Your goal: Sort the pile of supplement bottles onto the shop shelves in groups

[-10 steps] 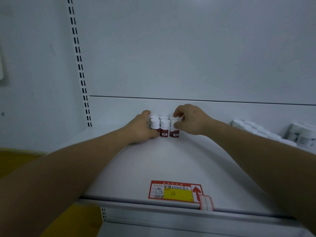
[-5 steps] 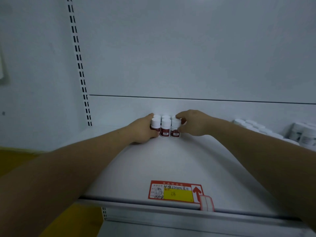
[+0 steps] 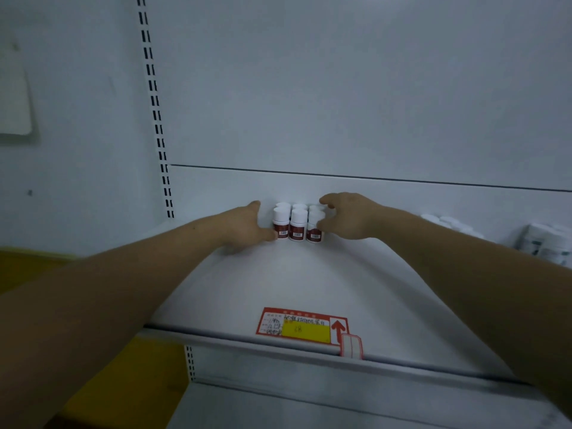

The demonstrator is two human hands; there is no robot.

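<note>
At the far back of the shelf (image 3: pixel 309 280), hard against the back panel (image 3: pixel 356 188), the red-labelled bottles (image 3: pixel 297 226) stand upright in a tight block. Three are in the near row and what seems to be three more stand behind, though only their caps show. The left hand (image 3: pixel 244 227) lies with fingers extended against the block's left side, its thumb touching the near-left bottle low down. The right hand (image 3: pixel 349 218) curls thumb and fingers round the right-end bottles. To square the group well, press inward evenly from both sides, low on the bodies rather than at the caps, since these narrow bottles would likely tip if pushed high. Take the hands off straight outward so nothing drags askew, and leave the gap to the white-capped bottles (image 3: pixel 445 221) further right, so the groups read as separate.
</note>
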